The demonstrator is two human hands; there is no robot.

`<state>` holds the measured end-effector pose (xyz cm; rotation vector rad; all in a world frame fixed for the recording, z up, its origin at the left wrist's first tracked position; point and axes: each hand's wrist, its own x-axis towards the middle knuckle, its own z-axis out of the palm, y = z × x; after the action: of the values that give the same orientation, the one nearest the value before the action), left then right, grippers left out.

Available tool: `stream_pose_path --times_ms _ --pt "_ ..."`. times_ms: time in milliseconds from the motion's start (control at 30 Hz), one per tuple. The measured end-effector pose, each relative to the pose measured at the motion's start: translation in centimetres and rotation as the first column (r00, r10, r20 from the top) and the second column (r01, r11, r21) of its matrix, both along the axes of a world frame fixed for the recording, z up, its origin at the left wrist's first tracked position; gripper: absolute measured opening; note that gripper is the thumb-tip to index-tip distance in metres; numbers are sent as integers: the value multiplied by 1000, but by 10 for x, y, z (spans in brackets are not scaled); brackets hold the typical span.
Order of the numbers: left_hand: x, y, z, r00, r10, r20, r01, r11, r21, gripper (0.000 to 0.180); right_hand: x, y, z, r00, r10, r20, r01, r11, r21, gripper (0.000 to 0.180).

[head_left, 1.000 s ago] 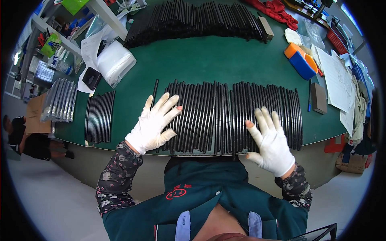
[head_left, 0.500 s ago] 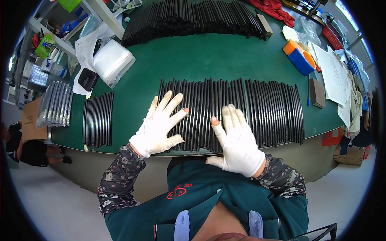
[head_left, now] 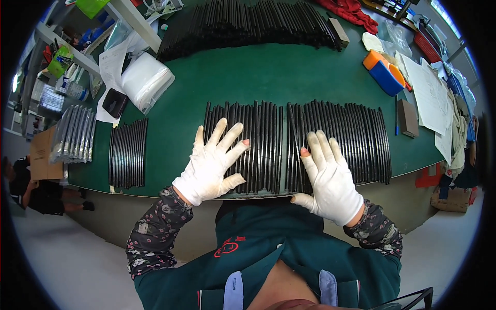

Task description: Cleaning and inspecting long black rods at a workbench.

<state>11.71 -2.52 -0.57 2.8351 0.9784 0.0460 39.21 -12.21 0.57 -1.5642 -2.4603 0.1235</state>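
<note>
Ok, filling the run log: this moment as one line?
left hand: flat on left strip group | right hand: flat on right strip group | gap between groups

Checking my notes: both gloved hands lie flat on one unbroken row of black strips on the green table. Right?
Not quite. The head view shows a gap splitting the row: left hand on the left group, right hand on the right group. Both lie flat on the green table.

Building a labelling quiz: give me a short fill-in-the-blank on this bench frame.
1. Both hands, the left hand and the right hand, wear ____ fabric gloves.
2. They lie flat on a row of thin black rods, now split by a ____ between the hands.
3. The rods lie on a ____ table top.
4. The orange-and-blue block sits toward the person's ____ side.

Missing words: white; gap; green; right
</note>
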Motion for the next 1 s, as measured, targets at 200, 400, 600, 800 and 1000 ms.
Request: stream_pose_path --times_ms 200,400,600,800,1000 --pt "-13 4 -1 999 -30 32 30 1000 -4 78 -14 34 15 966 249 71 -248 969 -14 86" --pt "-47 9 -18 988 26 149 -28 1000 13 72 -40 75 -9 890 445 100 -441 895 -62 82" --pt "-51 7 -18 978 89 189 -91 996 5 72 -76 93 -16 853 519 60 -515 854 -73 92" --pt "-48 2 -18 965 116 235 -121 993 4 77 -83 99 -18 845 532 43 -530 846 -54 94" --pt "-20 -18 -17 956 153 250 -152 988 -21 77 -63 79 -12 912 410 12 -408 910 -73 97"
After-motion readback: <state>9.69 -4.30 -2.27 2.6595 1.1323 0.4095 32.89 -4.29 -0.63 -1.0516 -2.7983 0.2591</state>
